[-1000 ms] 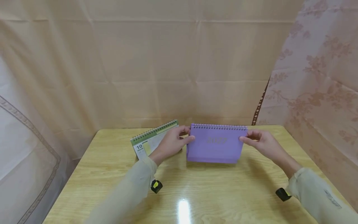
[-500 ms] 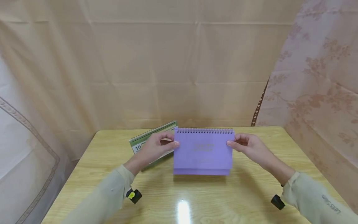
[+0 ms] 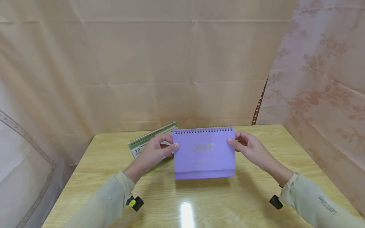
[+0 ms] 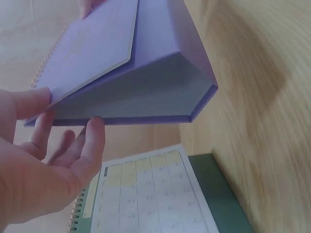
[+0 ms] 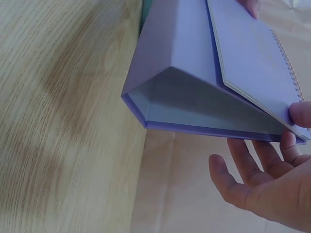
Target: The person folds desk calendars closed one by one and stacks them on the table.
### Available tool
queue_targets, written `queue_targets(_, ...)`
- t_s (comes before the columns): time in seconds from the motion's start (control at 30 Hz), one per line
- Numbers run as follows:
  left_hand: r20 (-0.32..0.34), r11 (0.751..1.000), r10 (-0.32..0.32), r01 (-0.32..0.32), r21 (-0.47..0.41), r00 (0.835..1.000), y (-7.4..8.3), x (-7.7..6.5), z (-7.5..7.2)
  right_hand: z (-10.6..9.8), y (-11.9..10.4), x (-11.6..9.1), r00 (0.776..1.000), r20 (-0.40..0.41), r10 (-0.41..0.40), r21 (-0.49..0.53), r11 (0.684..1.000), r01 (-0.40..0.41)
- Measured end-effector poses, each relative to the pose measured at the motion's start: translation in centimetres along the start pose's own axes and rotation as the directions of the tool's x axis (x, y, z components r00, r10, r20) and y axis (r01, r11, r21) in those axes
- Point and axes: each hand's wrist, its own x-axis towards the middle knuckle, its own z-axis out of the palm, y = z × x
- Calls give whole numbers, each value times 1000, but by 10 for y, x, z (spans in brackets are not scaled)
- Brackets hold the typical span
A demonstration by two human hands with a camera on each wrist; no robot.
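Both left hand [image 3: 154,150] and right hand [image 3: 251,148] pinched the purple calendar [image 3: 204,160] between their fingers [image 4: 94,143], near its upper corners.

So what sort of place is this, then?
Probably an indoor nook screened off with fabric, though the room beyond is hidden: beige cloth hangs behind the wooden table, flowered cloth hangs along its right side, and a purple calendar is held above it.
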Motion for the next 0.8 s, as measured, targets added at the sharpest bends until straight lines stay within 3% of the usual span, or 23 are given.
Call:
queue_targets(0.17, -16, 998, -42, 42, -55, 999, -3, -6, 7, 1, 3, 0, 999, 34, 20, 62, 998, -22)
queue_targets(0.3, -15, 998, -23, 22, -58, 1000, -3, -8, 9, 0, 7, 0, 998, 67, 1, 76, 997, -6)
queue_targets(0.53, -37, 997, -43, 41, -59, 998, -3, -4, 10, -2, 18, 0, 986, 153, -69, 76, 995, 58)
queue_targets(0.8, -20, 996, -28, 26, -84, 999, -3, 1, 11, -4, 21, -3, 983, 169, -69, 66, 996, 58)
